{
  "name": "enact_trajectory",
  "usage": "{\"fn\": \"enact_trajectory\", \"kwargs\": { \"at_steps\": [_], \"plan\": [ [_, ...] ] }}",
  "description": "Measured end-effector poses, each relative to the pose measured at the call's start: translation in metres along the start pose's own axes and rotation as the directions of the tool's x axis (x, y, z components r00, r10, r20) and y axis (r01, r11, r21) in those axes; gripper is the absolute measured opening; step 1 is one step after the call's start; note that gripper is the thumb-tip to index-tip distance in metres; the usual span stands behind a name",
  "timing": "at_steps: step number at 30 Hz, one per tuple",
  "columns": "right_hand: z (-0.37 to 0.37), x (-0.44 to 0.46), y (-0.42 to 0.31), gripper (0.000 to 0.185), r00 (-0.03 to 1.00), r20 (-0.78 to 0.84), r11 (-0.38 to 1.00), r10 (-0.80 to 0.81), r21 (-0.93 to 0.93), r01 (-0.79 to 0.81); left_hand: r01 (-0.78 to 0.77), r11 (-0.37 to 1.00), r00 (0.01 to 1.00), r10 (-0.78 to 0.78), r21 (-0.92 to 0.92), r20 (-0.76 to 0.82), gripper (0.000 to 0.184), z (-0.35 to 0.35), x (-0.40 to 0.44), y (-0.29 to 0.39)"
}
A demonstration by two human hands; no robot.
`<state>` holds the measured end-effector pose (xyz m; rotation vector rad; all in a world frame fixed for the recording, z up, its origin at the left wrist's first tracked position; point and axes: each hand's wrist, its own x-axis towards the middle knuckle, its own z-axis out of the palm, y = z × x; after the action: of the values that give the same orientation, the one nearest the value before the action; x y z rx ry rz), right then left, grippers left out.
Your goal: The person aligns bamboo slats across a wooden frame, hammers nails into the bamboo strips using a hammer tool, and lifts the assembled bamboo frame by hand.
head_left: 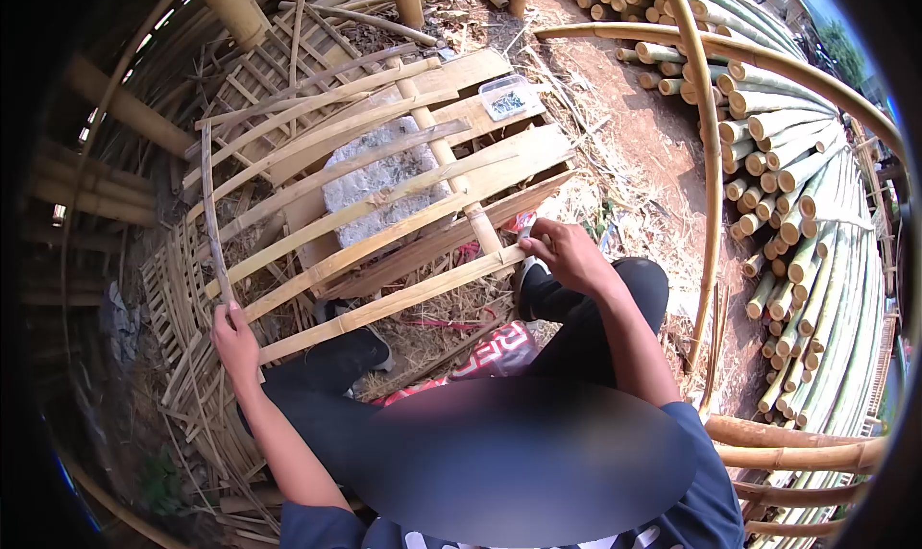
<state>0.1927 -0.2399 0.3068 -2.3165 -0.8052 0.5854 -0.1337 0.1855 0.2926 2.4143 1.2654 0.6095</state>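
Several split bamboo slats (pixel 403 294) lie side by side in front of me, resting across a round bamboo crosspiece (pixel 444 151). My left hand (pixel 235 340) is closed around the near end of a thin, darker bamboo strip (pixel 213 218), which runs across the slats' left ends. At the right end of the nearest slat, my right hand (pixel 569 253) has its thumb and fingers closed on the bamboo. Underneath are a rough stone block (pixel 384 179) and wooden boards (pixel 509 160). A clear plastic box (pixel 509 97) of small metal pieces, perhaps nails, stands on the boards.
Cut bamboo poles (pixel 797 174) are stacked at the right, with curved bamboo rails (pixel 709 155) in front of them. Bamboo lattice panels (pixel 279 64) lie at the back left. A red and white sack (pixel 495 352) lies on the straw-strewn ground between my legs.
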Motion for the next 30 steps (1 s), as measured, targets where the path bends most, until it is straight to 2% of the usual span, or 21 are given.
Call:
{"fn": "enact_trajectory", "kwargs": {
  "at_steps": [2,5,6,7,9,11,12,13,15,16,19,21,23,25,26,29,30],
  "plan": [
    [-0.003,-0.002,-0.007,0.032,0.999,-0.040,0.999,-0.008,0.045,0.010,0.006,1.000,1.000,-0.005,0.006,-0.016,0.034,-0.003,0.000,0.001],
    [-0.001,0.002,-0.012,0.036,0.997,0.081,1.000,-0.001,-0.009,0.002,-0.037,0.999,0.997,0.039,0.025,-0.061,0.035,-0.010,0.004,-0.002],
    [0.008,0.002,-0.010,0.037,0.996,0.087,1.000,-0.024,0.017,0.022,-0.087,0.994,0.982,0.096,0.062,-0.161,0.035,-0.002,0.005,-0.021],
    [0.016,-0.001,-0.014,0.039,0.995,0.093,1.000,0.026,0.005,-0.026,-0.029,0.998,0.999,0.030,0.055,-0.026,0.035,-0.011,0.006,-0.020],
    [0.033,-0.003,-0.007,0.041,0.995,0.093,0.998,-0.032,-0.044,0.036,-0.007,0.998,0.998,0.002,0.064,0.067,0.035,-0.006,0.004,-0.034],
    [0.028,0.000,-0.010,0.040,0.994,0.113,1.000,0.003,-0.023,-0.001,-0.051,0.988,0.990,0.031,0.144,0.134,0.036,0.012,-0.001,-0.060],
    [0.021,0.000,-0.013,0.040,0.993,0.119,1.000,0.015,-0.009,-0.014,0.012,0.981,0.957,-0.067,0.193,0.283,0.036,0.014,0.001,-0.059],
    [0.018,-0.001,-0.014,0.039,0.992,0.125,1.000,0.030,0.003,-0.030,0.003,0.970,0.957,-0.074,0.244,0.281,0.036,0.019,0.005,-0.067],
    [0.025,-0.004,-0.013,0.035,0.999,0.025,1.000,0.022,0.010,-0.023,-0.011,0.941,0.960,-0.084,0.339,0.266,0.037,0.035,0.014,-0.080],
    [0.026,-0.003,-0.011,0.034,0.998,0.051,0.999,0.045,0.016,-0.046,-0.048,0.847,0.999,0.037,0.530,0.031,0.042,0.039,0.012,-0.051],
    [0.026,0.000,-0.011,0.038,0.993,0.074,0.995,0.088,-0.045,-0.085,-0.179,0.849,0.971,0.234,0.497,-0.052,0.052,0.041,0.026,0.061],
    [0.031,0.002,-0.004,0.039,0.995,0.085,0.997,0.056,-0.049,-0.052,-0.402,0.853,0.906,0.424,0.333,0.005,0.061,0.069,0.030,0.122],
    [0.032,-0.002,-0.005,0.041,0.996,0.070,0.998,0.062,-0.038,-0.059,-0.468,0.863,0.880,0.437,0.189,0.185,0.077,0.107,0.014,0.183],
    [0.027,-0.004,-0.011,0.041,0.995,0.079,0.997,0.064,-0.044,-0.061,-0.394,0.914,0.866,0.335,0.094,0.370,0.090,0.138,-0.010,0.234],
    [0.026,-0.006,-0.012,0.040,0.995,0.070,0.997,0.065,-0.041,-0.062,-0.406,0.902,0.855,0.318,0.148,0.409,0.100,0.157,-0.014,0.241],
    [0.029,-0.007,-0.014,0.043,0.995,0.066,0.996,0.072,-0.058,-0.068,-0.377,0.859,0.910,0.273,0.347,0.313,0.106,0.186,-0.025,0.261],
    [0.027,-0.007,-0.015,0.040,0.996,0.073,0.996,0.051,-0.082,-0.045,-0.369,0.874,0.907,0.264,0.316,0.329,0.110,0.182,-0.026,0.266]
  ]
}}
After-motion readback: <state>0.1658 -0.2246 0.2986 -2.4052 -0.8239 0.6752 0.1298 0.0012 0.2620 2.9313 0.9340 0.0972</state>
